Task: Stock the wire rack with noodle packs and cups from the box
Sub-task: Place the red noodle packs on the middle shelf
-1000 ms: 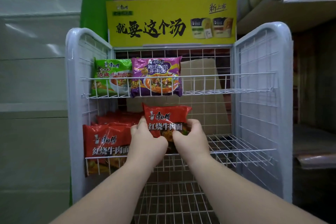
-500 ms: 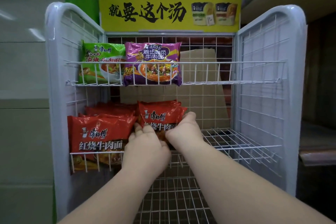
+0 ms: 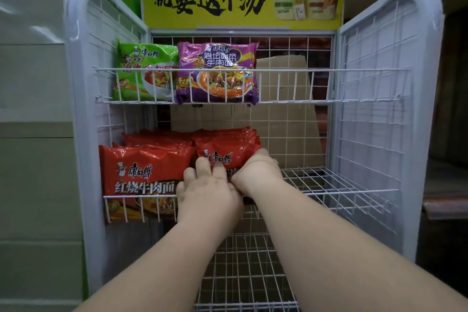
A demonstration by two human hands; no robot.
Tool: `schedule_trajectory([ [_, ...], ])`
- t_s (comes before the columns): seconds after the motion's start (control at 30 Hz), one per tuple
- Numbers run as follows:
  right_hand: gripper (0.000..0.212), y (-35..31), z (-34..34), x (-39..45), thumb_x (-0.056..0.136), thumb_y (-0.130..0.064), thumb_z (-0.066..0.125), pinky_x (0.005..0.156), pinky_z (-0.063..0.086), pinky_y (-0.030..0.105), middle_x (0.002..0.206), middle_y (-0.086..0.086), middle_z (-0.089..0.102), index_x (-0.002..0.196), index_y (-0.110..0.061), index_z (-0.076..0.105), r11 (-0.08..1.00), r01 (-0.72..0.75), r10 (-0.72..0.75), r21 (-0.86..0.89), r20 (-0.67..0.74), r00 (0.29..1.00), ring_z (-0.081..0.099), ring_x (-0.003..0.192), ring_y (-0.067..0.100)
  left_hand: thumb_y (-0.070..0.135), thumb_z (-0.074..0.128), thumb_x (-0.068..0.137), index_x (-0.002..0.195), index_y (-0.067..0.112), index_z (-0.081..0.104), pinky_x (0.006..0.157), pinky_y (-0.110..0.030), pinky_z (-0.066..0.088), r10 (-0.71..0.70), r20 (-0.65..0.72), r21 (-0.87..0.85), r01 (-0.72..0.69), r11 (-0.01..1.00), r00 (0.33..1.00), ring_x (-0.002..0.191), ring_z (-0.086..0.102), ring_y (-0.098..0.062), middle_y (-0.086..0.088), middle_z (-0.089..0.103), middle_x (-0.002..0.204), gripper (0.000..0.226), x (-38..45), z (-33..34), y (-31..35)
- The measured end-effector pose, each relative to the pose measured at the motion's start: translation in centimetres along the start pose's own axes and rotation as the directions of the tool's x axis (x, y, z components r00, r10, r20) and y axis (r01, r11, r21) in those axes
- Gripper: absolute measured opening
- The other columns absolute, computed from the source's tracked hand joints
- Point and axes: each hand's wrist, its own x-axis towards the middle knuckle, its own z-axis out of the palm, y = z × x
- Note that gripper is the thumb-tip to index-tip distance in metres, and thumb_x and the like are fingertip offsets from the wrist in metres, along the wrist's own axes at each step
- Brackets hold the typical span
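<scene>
1. Head view: your left hand (image 3: 207, 200) and right hand (image 3: 255, 172) both grasp one red plastic noodle pack (image 3: 228, 153), fingers curled over its lower edge, standing it upright at the front of a second red row on the middle shelf of the white wire rack (image 3: 390, 109).
2. That row sits beside the red packs (image 3: 144, 172) filling the shelf's left corner; the right end is bare wire.
3. You seem to be seating this pack; next, let go and fetch another from the box, which is not visible.
</scene>
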Motion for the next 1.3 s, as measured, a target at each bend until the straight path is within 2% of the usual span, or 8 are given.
schedule_trajectory([
  [0.27,0.084,-0.2,1.0,0.4,0.066,-0.052,0.084,0.095,0.055,0.039,0.135,0.013,0.049,0.136,-0.017,0.054,0.987,0.048,-0.059,-0.152,-0.064,0.996,0.059,0.116,0.033,0.038,0.036,0.102,0.141,0.015,0.05,0.108,-0.048,0.034,0.026,0.036,0.041,-0.027,0.999,0.999,0.127,0.042,-0.033,-0.013,0.039,0.149,0.047,-0.1,0.0,-0.2],
  [0.4,0.068,-0.2,0.7,0.4,0.081,-0.046,0.078,0.1,0.054,0.038,0.13,0.011,0.055,0.136,-0.013,0.056,0.974,0.089,-0.103,-0.207,-0.057,0.993,0.055,0.123,0.031,0.041,0.041,0.102,0.149,0.014,0.044,0.113,-0.049,0.031,0.001,0.12,0.03,-0.005,1.0,0.993,0.136,0.038,-0.037,-0.015,0.033,0.156,0.055,0.1,-0.4,-0.1],
  [0.5,0.073,-0.1,0.3,-0.4,0.085,-0.041,0.08,0.103,0.05,0.041,0.137,0.011,0.049,0.141,-0.011,0.045,0.975,0.108,-0.13,-0.196,-0.101,0.986,0.048,0.131,0.033,0.041,0.047,0.1,0.151,0.014,0.042,0.117,-0.049,0.029,-0.019,0.187,-0.038,0.027,0.999,0.982,0.139,0.035,-0.036,-0.014,0.03,0.159,0.059,0.4,-1.3,-0.1],
  [0.67,0.08,1.1,1.0,-2.4,0.075,-0.039,0.084,0.107,0.047,0.052,0.13,0.014,0.06,0.135,-0.013,0.037,0.968,0.216,-0.239,-0.125,-0.21,0.948,0.061,0.119,0.037,0.032,0.041,0.104,0.151,0.015,0.046,0.115,-0.049,0.033,0.042,0.05,-0.288,-0.025,0.957,0.998,0.136,0.039,-0.034,-0.011,0.041,0.15,0.05,-1.0,-2.0,-0.8],
  [0.77,0.056,3.2,0.4,-4.2,0.083,-0.038,0.078,0.085,0.055,0.039,0.116,0.005,0.062,0.124,-0.019,0.045,0.92,0.385,-0.39,-0.075,-0.27,0.88,0.064,0.102,0.025,0.027,0.044,0.105,0.148,0.025,0.052,0.113,-0.046,0.038,0.102,-0.092,-0.431,-0.132,0.893,0.991,0.128,0.047,-0.025,-0.001,0.053,0.141,0.044,-2.8,-1.6,-1.1],
  [0.83,0.038,4.7,-0.1,-5.5,0.089,-0.036,0.074,0.068,0.045,0.023,0.111,-0.004,0.06,0.117,-0.026,0.051,0.882,0.471,-0.459,-0.034,-0.296,0.838,0.059,0.09,0.009,0.026,0.05,0.104,0.144,0.028,0.055,0.113,-0.044,0.038,0.096,-0.157,-0.491,-0.162,0.856,0.983,0.125,0.049,-0.018,0.007,0.057,0.133,0.041,-4.2,-1.1,-1.1],
  [1.07,0.038,9.9,0.0,-10.3,0.095,-0.038,0.069,0.07,0.034,-0.007,0.121,-0.014,0.054,0.131,-0.03,0.058,0.818,0.569,-0.509,0.084,-0.358,0.783,0.047,0.091,-0.015,0.034,0.046,0.101,0.146,0.029,0.054,0.119,-0.05,0.039,0.142,-0.212,-0.605,-0.244,0.758,0.967,0.138,0.047,-0.007,0.016,0.055,0.143,0.046,-8.4,0.2,-1.2],
  [1.3,0.041,17.3,2.3,-15.1,0.096,-0.045,0.065,0.073,0.037,0.006,0.131,-0.019,0.051,0.136,-0.038,0.056,0.883,0.427,-0.375,0.196,-0.253,0.892,0.051,0.109,-0.005,0.029,0.046,0.109,0.154,0.032,0.045,0.121,-0.045,0.039,0.197,-0.011,-0.679,-0.153,0.718,0.98,0.144,0.041,-0.004,0.017,0.047,0.153,0.045,-15.8,3.2,-1.6],
])
